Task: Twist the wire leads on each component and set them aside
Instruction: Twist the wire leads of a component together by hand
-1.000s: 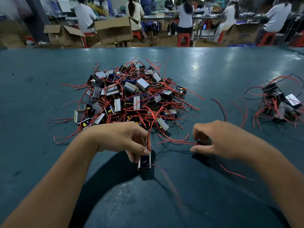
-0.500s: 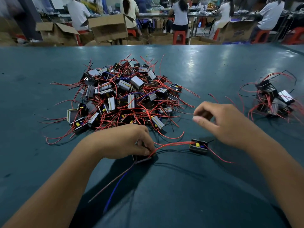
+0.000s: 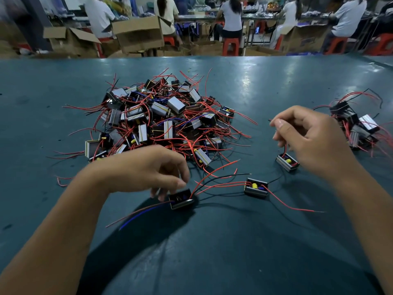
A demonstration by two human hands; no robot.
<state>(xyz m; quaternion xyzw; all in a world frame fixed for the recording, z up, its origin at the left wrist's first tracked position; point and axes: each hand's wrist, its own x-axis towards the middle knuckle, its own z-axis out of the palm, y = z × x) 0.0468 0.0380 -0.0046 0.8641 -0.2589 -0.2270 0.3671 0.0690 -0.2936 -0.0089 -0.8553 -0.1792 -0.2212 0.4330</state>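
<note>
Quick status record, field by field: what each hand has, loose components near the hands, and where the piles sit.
left hand: fingertips on a component lying on the table
right hand: pinches a red lead of a second component
loose component: lies between the hands, untouched, leads spread
big pile: beyond the left hand
small pile: far right, beyond the right hand
background: seated workers, cardboard boxes

A factory assembly hall: a heap of wired components on a teal worktop, open cardboard boxes, and seated workers on red stools at long benches.
</note>
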